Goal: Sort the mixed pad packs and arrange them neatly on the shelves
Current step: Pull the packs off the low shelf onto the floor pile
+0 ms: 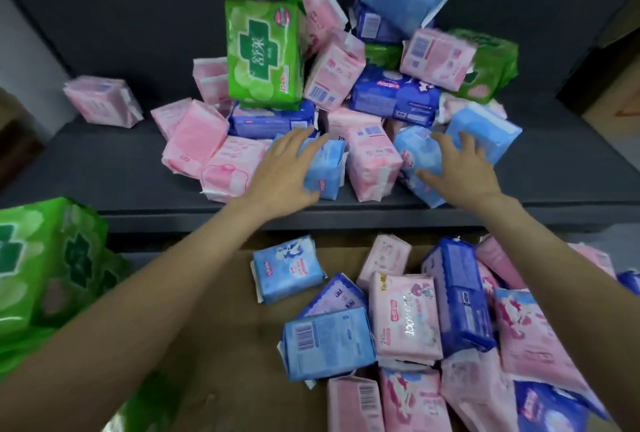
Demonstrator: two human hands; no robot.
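A mixed heap of pad packs lies on the dark grey shelf (104, 168): pink packs (372, 161), dark blue packs (393, 96), light blue packs and a large green pack (263, 54) standing on top. My left hand (284, 172) reaches into the heap's front edge and grips a light blue pack (327, 172), fingers over its top and thumb at its lower side. My right hand (460, 168) grips another light blue pack (412, 154), thumb spread across its face. A third light blue pack (491, 130) lies just behind my right fingers.
One pink pack (104, 106) lies alone at the shelf's left. Below the shelf, a brown cardboard surface (221, 327) carries several more pink and blue packs (405, 321). Green packs (45, 276) fill the lower left. A cardboard box (616, 102) stands at the right.
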